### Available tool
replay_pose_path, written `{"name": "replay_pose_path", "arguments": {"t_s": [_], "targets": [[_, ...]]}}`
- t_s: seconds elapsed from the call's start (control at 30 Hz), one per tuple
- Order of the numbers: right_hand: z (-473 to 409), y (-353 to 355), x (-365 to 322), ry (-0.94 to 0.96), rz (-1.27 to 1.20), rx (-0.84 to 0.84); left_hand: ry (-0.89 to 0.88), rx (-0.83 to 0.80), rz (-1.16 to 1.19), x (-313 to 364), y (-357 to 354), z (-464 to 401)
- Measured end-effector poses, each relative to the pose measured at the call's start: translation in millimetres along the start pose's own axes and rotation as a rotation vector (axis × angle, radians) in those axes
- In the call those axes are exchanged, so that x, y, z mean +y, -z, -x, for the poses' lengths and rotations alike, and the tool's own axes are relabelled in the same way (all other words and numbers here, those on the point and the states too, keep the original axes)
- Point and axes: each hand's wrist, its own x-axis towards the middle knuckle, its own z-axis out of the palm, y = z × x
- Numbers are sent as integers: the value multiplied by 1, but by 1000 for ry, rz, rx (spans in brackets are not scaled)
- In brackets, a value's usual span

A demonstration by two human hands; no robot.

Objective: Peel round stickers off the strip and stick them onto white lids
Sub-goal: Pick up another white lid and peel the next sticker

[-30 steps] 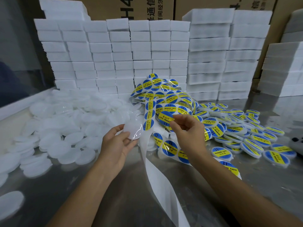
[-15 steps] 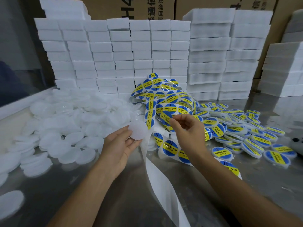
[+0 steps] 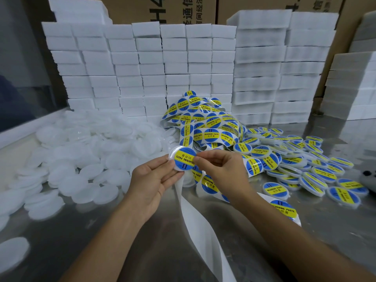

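I am holding the white lid (image 3: 176,159) up in my left hand (image 3: 154,180) fingers while my right hand (image 3: 221,169) is pinching the round sticker (image 3: 184,159) right against its face, from its right side.

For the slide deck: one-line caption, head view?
Left hand holds white lid; right hand presses sticker on.

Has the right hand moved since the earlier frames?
Yes. The right hand has come down and left from the sticker strip pile, bringing a sticker onto the lid.
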Motion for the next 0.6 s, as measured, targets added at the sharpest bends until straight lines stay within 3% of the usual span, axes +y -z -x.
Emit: {"name": "replay_pose_path", "arguments": {"t_s": [0.6], "targets": [[0,0,1,37,75,-9,-7,-56,-107,-1,0,1]]}}
